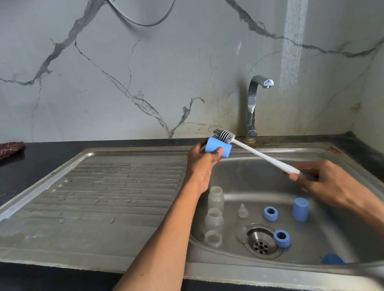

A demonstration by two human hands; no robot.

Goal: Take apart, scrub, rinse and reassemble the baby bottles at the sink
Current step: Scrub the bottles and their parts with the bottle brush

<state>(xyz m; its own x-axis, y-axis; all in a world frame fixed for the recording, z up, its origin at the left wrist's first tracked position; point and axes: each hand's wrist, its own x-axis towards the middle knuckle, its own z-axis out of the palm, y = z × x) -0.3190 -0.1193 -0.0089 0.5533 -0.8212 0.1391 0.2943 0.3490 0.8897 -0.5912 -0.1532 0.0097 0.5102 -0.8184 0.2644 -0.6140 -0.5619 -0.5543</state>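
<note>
our left hand [201,162] grips the blue plastic bottle cap [218,147]; our right hand [321,182] pinches the white-handled grey bristle brush [257,153]. we should twist the bristles along the cap's wall.

Bottles [214,211] stand left of drain [260,241] in sink [313,154].

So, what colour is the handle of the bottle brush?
White; the bottle brush handle shows best in the head view.

No readable text, label, brand, number or sign shows on anything in view
</note>
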